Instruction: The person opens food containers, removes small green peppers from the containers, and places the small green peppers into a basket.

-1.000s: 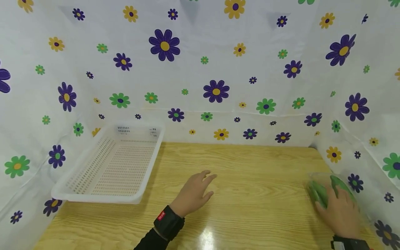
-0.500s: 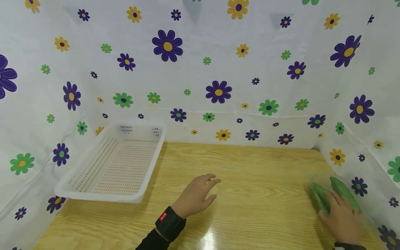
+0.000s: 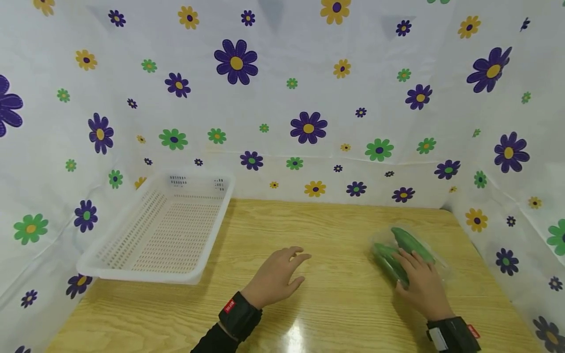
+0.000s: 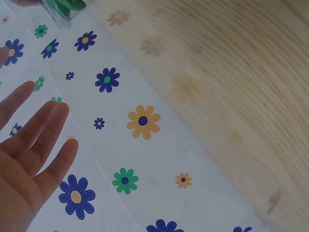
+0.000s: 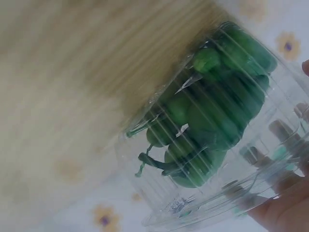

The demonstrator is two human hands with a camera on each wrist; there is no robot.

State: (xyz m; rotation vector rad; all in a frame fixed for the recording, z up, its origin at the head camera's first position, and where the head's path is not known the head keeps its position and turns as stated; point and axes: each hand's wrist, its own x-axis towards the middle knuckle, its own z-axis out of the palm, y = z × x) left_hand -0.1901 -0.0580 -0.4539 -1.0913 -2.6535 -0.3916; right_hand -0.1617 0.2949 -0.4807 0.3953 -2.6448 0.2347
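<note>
My right hand [image 3: 423, 289] grips a clear plastic container [image 5: 256, 130] of green vegetables [image 5: 207, 116] over the right part of the table. Two long green ones [image 3: 412, 245] show at the top in the head view. Through the ribbed wall, the right wrist view shows rounded green shapes and thin stems; their exact kind is unclear. Fingers [image 5: 285, 208] lie along the container's edge. Near the table's middle, my left hand [image 3: 274, 277] hovers with nothing in it. Its fingers [image 4: 55, 169] are spread and slightly bent in the left wrist view.
A white perforated plastic basket [image 3: 145, 276] stands at the left of the wooden table [image 3: 335, 235], with nothing inside. White flower-print cloth [image 3: 269, 63] rises behind the table and along both sides.
My right hand has carried the container left from the table's right edge, and slightly farther back. The left hand has barely moved. Earlier the view shifted a little.
</note>
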